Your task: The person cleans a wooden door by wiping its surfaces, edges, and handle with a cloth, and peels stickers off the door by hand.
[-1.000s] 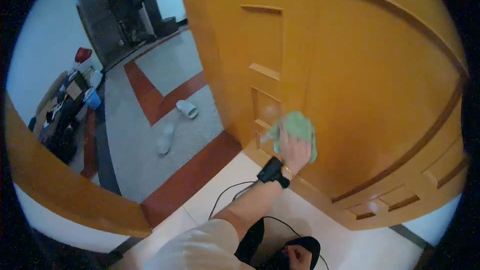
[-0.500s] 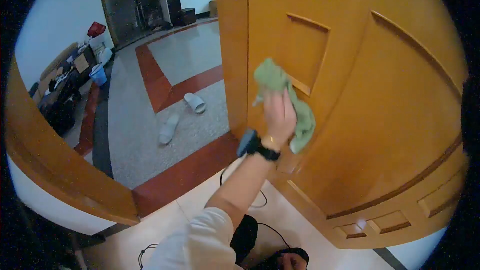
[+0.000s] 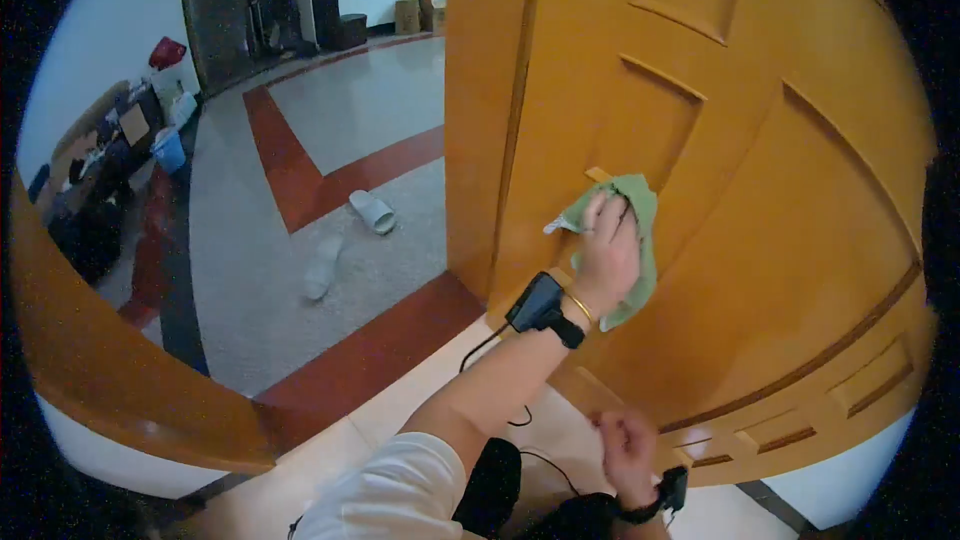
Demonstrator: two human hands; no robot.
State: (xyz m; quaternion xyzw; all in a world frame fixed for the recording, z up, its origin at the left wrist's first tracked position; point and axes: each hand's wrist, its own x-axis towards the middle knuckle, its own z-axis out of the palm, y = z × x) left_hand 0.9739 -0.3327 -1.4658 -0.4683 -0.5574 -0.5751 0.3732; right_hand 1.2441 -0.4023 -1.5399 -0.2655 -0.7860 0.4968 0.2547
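Down and across the wooden door (image 3: pixel 760 270) my left hand (image 3: pixel 612 258) has slid since half a second ago, and the green cloth (image 3: pixel 643 215) has gone with it. Then it was beside the lower part of a recessed panel; now it lies just below that panel's bottom edge. My right hand (image 3: pixel 630 450) has come up too, from low by my knees to near the foot of the door.

I have the cloth bunched under my left hand, fingers bent and close together, pressing it flat on the wood. One pale corner sticks out to the left, and the rest hangs down past the right side of my palm. My right hand is loosely curled and a bit blurred; I cannot tell whether it holds anything or touches the door.

On my left wrist I wear a gold bracelet (image 3: pixel 578 307) and a black strapped device (image 3: pixel 537 302), with a dark cable (image 3: pixel 480 347) running down from it. Another device (image 3: pixel 676 486) sits on my right wrist. Past the red floor strip (image 3: pixel 370 350), two pale slippers (image 3: pixel 373 212) lie apart on the speckled floor. Further left stands a blue bucket (image 3: pixel 169 150), beside a dark heap of things (image 3: pixel 95 215).
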